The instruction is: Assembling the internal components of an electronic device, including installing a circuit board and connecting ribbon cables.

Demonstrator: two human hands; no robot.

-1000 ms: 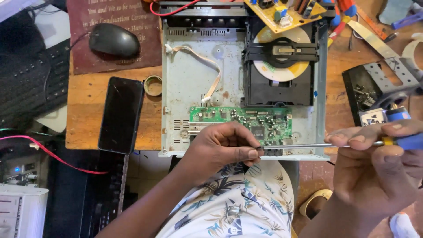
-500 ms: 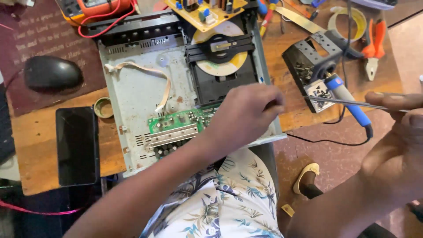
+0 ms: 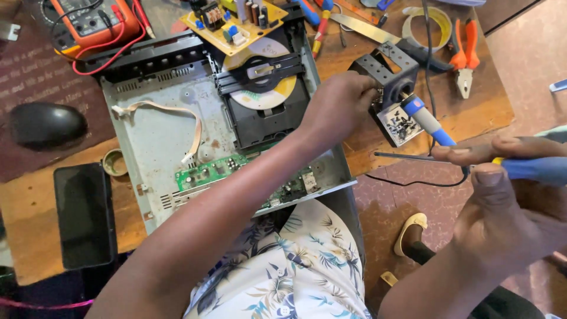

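My left hand (image 3: 339,109) reaches across the open disc player (image 3: 153,136) to a black metal soldering iron stand (image 3: 387,68). Its fingertips are pinched together against the stand, just above the small tray of screws (image 3: 400,125). I cannot see anything between the fingers. A blue-handled soldering iron (image 3: 426,121) rests in the stand. My right hand (image 3: 502,201), off the table's right edge, grips a screwdriver with a blue and yellow handle (image 3: 534,169). Its thin shaft (image 3: 407,156) points left toward the stand.
Inside the player are a green circuit board (image 3: 207,171), a white ribbon cable (image 3: 177,109) and a disc drive holding a disc (image 3: 266,82). An orange multimeter (image 3: 94,20), yellow board (image 3: 236,20), orange pliers (image 3: 463,53), tape roll (image 3: 425,20), mouse (image 3: 47,124) and phone (image 3: 82,212) surround it.
My left hand has moved from the screwdriver tip over the circuit board to the soldering iron stand at the right. The view has shifted right; my right hand keeps the screwdriver.
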